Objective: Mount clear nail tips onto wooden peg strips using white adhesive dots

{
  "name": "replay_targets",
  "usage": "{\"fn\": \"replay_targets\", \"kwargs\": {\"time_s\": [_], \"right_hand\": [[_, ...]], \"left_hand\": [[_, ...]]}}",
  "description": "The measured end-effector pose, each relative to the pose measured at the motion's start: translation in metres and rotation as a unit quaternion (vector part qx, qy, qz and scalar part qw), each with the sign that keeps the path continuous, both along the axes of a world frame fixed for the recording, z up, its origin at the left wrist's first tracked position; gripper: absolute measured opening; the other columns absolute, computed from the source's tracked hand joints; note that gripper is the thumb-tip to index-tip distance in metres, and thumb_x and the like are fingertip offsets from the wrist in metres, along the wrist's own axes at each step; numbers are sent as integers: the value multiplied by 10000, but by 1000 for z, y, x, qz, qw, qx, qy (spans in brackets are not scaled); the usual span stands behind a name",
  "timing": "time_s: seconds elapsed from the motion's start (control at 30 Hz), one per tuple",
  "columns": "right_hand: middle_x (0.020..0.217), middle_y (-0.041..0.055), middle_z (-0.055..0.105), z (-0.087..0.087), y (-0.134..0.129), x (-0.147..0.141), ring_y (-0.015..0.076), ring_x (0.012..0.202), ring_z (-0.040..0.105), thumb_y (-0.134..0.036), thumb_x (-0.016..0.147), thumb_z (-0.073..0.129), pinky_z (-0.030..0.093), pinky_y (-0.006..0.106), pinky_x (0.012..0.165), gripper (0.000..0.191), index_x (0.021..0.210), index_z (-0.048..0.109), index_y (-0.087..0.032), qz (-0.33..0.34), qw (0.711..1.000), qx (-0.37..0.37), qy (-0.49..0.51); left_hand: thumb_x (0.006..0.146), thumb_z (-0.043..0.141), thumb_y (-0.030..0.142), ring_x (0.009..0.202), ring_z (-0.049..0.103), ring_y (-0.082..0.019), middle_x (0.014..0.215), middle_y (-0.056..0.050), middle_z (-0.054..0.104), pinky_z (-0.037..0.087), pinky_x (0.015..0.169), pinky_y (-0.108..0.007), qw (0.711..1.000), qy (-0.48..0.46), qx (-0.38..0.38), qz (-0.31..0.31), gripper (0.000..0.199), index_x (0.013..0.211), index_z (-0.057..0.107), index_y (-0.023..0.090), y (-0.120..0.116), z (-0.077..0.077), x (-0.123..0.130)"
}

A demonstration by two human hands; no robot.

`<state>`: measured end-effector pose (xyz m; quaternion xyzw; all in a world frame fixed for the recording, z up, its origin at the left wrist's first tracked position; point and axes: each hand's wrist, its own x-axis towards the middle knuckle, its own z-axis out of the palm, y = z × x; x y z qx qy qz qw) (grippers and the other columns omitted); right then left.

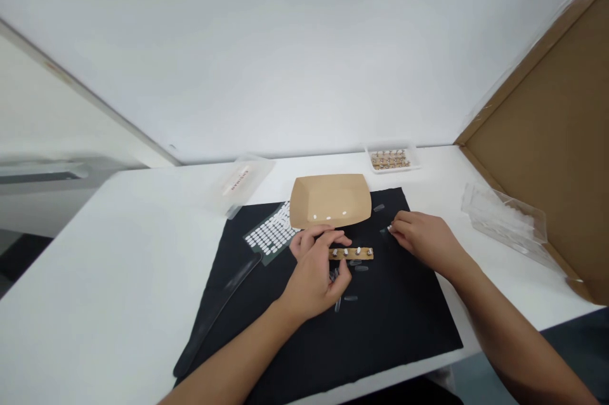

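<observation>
The wooden strip (353, 254) lies to the left of the right hand's (423, 237) fingertips and a little nearer the person, with a short gap of black mat (394, 322) between them; its long axis runs left to right, so its right end points toward that hand's side; the left hand (314, 278) is much the nearer, the strip's left end passing in between its thumb and fingers.

The strip bears a row of small metal posts (370, 252), four of them in sight, some seemingly topped with white; the left hand is curved palm down over the mat, thumb below the strip and index finger above it, their tips apart; I cannot tell whether any finger presses on the wood, since the hand covers that end.

The right hand comes in from the right, wrist low, thumb and fingertips together on a small white piece (389, 228); a scrap of dark green (383, 231) shows just beside it, too blurred to make out surely; clear nail tips (351, 298) lie scattered below the strip; a cardboard tray (333, 186) stands beyond it.
</observation>
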<state>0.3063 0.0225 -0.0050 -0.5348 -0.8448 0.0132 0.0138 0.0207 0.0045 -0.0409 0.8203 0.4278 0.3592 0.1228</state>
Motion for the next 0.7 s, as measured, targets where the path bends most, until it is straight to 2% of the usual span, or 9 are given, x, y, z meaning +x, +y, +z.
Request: {"fn": "replay_targets", "kwargs": {"time_s": [0.33, 0.57, 0.7], "right_hand": [[970, 39, 709, 4, -1, 0, 183, 844, 652, -218, 1075, 572, 312, 310, 616, 190, 922, 685, -223, 20, 1000, -14, -15], [904, 29, 690, 6, -1, -6, 181, 781, 622, -198, 1075, 559, 241, 344, 583, 234, 860, 649, -216, 15, 998, -3, -56], [909, 40, 687, 2, -1, -8, 185, 787, 609, -196, 1080, 552, 242, 342, 593, 241, 856, 640, -209, 13, 998, 11, -52]], "left_hand": [[869, 628, 164, 1247, 605, -355, 1147, -71, 776, 328, 1098, -578, 1000, 2, -2, 6, 459, 1306, 516, 252, 0, 1, 0], [881, 642, 200, 1258, 611, -354, 1155, -72, 774, 332, 1110, -581, 1000, -1, -5, 8, 430, 1297, 540, 248, 0, 1, 0], [888, 639, 197, 1251, 607, -348, 1159, -74, 765, 329, 1106, -571, 1000, 2, -5, 9, 405, 1276, 539, 250, 0, 1, 1]]}}
